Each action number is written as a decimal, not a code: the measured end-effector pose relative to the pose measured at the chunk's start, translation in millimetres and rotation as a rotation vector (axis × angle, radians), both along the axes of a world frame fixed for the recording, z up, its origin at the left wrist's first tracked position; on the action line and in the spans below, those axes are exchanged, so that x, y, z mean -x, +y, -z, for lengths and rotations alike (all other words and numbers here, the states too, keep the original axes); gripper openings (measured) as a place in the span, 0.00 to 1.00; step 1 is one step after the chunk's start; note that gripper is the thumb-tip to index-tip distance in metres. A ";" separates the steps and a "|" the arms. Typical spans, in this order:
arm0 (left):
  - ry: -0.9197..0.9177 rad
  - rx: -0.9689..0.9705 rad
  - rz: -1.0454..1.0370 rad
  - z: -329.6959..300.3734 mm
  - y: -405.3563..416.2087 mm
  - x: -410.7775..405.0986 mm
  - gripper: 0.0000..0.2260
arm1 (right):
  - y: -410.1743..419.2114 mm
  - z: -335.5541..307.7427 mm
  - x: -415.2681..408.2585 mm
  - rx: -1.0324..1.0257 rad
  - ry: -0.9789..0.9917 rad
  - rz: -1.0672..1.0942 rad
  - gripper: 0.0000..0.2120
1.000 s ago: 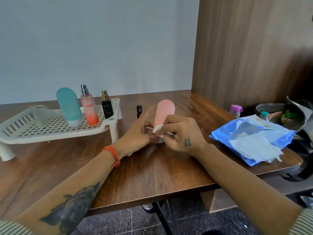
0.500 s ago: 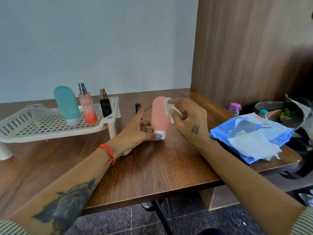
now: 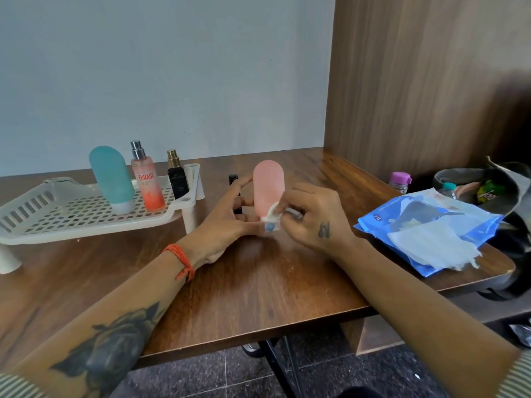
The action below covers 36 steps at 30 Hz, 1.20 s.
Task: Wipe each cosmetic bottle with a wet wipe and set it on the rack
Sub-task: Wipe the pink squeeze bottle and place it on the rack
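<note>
- The pink bottle (image 3: pixel 268 186) stands cap-down on the table (image 3: pixel 258 282), right of the rack (image 3: pixel 86 216).
- The left hand (image 3: pixel 224 225) steadies its base; the right hand (image 3: pixel 310 216) pinches the wet wipe (image 3: pixel 273 211) against it.
- It looks soft, light and slippery when wet; gripping mid-body seems safest.

Right hand (image 3: pixel 311 218) with wet wipe (image 3: pixel 274 211) dropped from pink bottle (image 3: pixel 268 186) top to its white cap.

Both forearms reach in from the lower corners toward mid-frame. The left hand (image 3: pixel 224 225) spreads its fingers. The right hand (image 3: pixel 311 218) curls, pinching.
</note>
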<state>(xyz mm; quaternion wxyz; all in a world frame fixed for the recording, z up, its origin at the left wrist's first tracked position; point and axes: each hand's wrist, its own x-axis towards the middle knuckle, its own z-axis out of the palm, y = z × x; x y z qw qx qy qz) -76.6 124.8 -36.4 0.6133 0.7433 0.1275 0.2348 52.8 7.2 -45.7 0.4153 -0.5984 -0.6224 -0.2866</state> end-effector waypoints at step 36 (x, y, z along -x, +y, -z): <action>0.052 0.078 0.159 -1.2 1.6 0.9 0.40 | 11.7 0.9 -3.1 -0.192 0.092 0.101 0.08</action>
